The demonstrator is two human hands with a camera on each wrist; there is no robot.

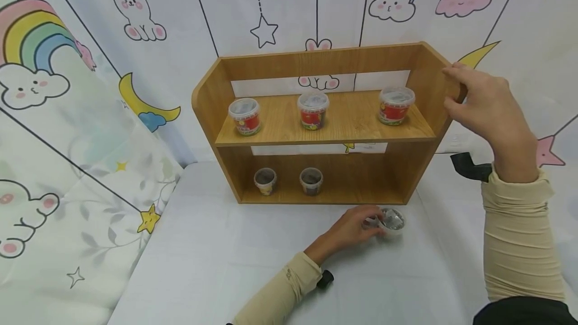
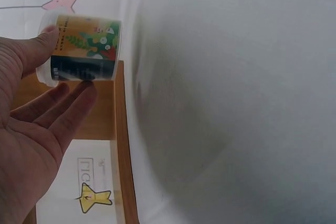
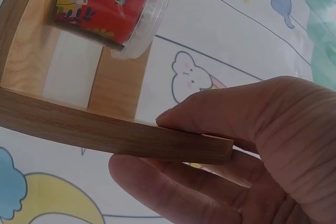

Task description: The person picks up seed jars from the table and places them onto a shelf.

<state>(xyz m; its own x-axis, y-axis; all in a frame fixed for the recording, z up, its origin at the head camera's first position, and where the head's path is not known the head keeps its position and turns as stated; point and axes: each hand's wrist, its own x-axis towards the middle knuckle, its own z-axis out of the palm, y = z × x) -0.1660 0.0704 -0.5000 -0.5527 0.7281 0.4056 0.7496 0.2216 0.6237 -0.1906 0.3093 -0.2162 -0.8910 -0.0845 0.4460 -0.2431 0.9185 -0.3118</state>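
Observation:
My left hand (image 1: 349, 227) pinches a small lidded plastic tub (image 1: 392, 220) between thumb and fingers, just in front of the right end of the lower shelf. In the left wrist view that tub (image 2: 86, 45) shows an orange and dark label with a colourful picture and lies sideways across the view. A two-tier wooden shelf rack (image 1: 325, 142) stands behind it. High on the rack's right side panel (image 3: 115, 135), my right hand (image 1: 492, 107) grips the edge, thumb on one face and fingers on the other.
On the upper tier stand three red-labelled tubs, at the left (image 1: 245, 117), middle (image 1: 313, 110) and right (image 1: 396, 105). Two smaller tubs, one left (image 1: 265, 181) and one central (image 1: 311, 181), sit below. White cloth (image 1: 189, 265) covers the table; a cartoon-printed backdrop (image 1: 289, 9) hangs behind.

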